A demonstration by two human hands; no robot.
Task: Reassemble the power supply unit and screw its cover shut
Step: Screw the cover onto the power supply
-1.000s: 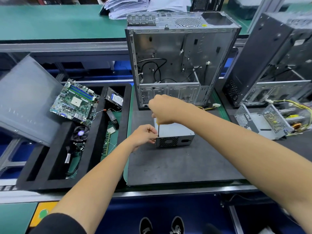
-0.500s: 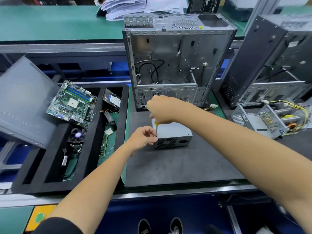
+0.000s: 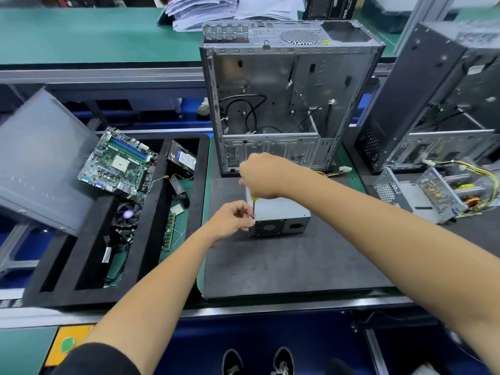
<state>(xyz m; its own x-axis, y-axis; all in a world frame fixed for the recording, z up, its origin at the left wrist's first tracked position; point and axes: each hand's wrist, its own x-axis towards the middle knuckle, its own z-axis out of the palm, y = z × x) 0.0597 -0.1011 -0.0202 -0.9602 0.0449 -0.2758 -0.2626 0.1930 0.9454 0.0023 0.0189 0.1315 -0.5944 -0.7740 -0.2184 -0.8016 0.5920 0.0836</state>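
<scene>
The grey power supply unit (image 3: 281,215) lies on the dark work mat (image 3: 284,261), its fan grille facing me and its cover on top. My right hand (image 3: 263,175) grips a yellow-handled screwdriver (image 3: 253,205) from above. The shaft stands upright at the unit's near left top corner. My left hand (image 3: 232,221) sits against the unit's left side, and its fingertips pinch the lower part of the shaft. Whatever is under the tip is hidden by my fingers.
An open silver computer case (image 3: 286,104) stands right behind the unit. A black foam tray (image 3: 127,266) at left holds a motherboard (image 3: 117,165), hard drive (image 3: 182,158) and cooling fan (image 3: 127,215). A second, opened power supply (image 3: 422,193) and another case (image 3: 438,98) are at right.
The view has shifted slightly. Both hands stay at the unit's left corner, with the screwdriver still upright there.
</scene>
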